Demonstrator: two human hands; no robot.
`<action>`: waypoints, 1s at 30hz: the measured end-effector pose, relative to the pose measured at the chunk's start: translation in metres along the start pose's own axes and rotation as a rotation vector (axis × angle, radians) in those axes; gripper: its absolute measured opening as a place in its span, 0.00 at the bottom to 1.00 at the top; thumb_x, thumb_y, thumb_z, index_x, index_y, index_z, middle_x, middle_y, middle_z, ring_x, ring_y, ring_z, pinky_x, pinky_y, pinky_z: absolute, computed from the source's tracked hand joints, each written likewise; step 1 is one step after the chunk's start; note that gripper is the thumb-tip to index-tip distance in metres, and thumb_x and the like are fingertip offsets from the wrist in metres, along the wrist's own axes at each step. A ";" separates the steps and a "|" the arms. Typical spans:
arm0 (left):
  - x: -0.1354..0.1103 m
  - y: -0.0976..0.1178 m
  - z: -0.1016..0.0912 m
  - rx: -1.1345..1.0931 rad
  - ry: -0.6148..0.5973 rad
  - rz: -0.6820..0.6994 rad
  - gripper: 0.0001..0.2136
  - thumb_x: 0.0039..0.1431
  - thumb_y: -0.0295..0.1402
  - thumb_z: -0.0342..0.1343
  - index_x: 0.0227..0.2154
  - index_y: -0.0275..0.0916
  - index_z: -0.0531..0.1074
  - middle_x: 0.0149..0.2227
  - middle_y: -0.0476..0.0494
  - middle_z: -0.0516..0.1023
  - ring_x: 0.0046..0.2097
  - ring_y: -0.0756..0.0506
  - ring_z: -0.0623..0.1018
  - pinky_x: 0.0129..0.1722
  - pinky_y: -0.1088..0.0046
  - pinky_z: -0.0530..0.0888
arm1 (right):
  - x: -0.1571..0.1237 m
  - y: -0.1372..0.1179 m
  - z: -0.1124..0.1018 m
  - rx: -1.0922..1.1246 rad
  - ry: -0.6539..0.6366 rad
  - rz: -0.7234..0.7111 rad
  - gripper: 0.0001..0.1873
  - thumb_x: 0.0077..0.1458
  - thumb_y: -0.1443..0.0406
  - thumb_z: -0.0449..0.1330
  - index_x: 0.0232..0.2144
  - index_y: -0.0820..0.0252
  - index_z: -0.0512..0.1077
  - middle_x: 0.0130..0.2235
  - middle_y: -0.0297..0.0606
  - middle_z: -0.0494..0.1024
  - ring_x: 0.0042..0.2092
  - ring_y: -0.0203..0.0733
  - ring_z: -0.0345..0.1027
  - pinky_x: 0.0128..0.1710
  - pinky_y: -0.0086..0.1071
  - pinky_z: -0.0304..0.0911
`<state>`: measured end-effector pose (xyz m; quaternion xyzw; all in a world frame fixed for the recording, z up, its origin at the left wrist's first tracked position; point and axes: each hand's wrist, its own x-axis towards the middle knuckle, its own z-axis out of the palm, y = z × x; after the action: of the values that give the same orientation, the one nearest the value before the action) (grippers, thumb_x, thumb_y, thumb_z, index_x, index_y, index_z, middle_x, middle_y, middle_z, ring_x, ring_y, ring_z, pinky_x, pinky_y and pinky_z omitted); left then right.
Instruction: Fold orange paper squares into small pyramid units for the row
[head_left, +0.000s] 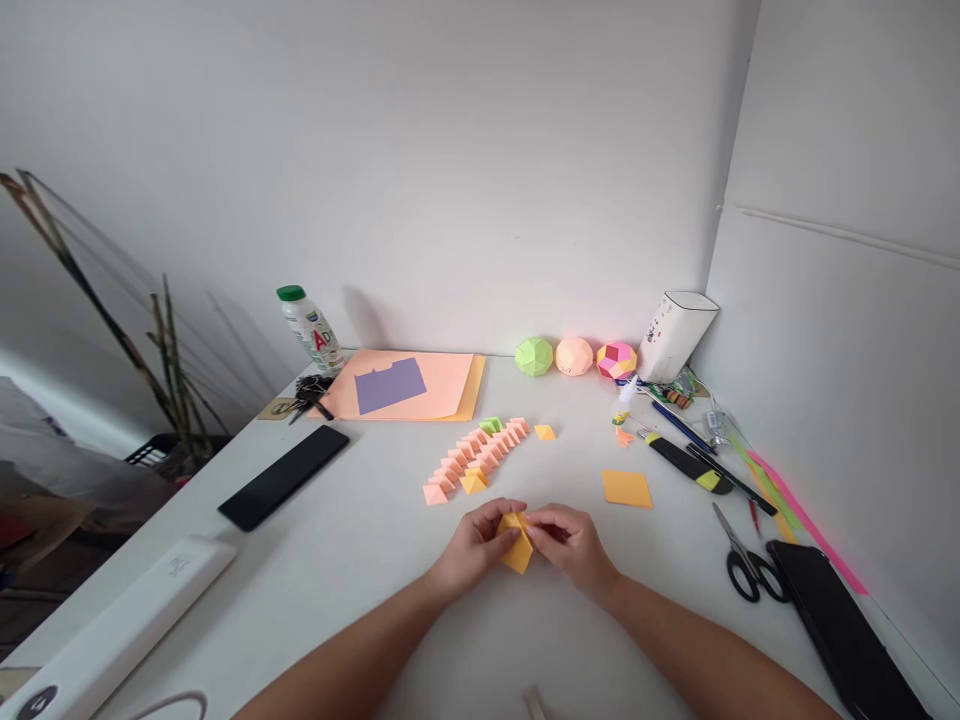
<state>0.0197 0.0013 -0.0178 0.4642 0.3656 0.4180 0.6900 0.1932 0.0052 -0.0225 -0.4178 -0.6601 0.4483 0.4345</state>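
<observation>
Between my two hands is a small yellow-orange sheet of paper, partly folded, above the front middle of the table. My left hand is closed on its left side, thumb laid over the face of the paper. With thumb and fingers pinched, my right hand grips its upper right edge. Just beyond my hands stand two rows of folded peach paper pieces. A folded yellow piece sits at the near end of one row, a green one at the far end. Flat yellow paper lies to the right.
Scissors, a cutter knife and a black case lie at the right. Paper balls line the wall. At the left are a black phone, a white device, a bottle and peach sheets.
</observation>
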 end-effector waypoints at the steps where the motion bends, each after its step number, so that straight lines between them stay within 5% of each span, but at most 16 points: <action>1: 0.000 0.000 0.000 -0.004 0.001 0.002 0.16 0.50 0.40 0.60 0.39 0.38 0.70 0.33 0.46 0.72 0.32 0.48 0.72 0.32 0.72 0.69 | 0.000 0.000 0.000 -0.005 0.002 -0.007 0.07 0.51 0.63 0.59 0.30 0.59 0.76 0.27 0.37 0.74 0.27 0.38 0.65 0.27 0.30 0.63; 30: 0.002 -0.002 -0.001 -0.033 0.000 0.004 0.14 0.47 0.39 0.63 0.36 0.39 0.73 0.32 0.46 0.73 0.33 0.47 0.73 0.32 0.71 0.71 | -0.001 0.003 0.000 0.001 -0.029 0.011 0.07 0.51 0.64 0.59 0.32 0.58 0.77 0.27 0.37 0.74 0.27 0.37 0.65 0.26 0.30 0.64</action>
<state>0.0195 0.0030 -0.0198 0.4536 0.3576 0.4254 0.6967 0.1940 0.0052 -0.0253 -0.4147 -0.6636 0.4573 0.4226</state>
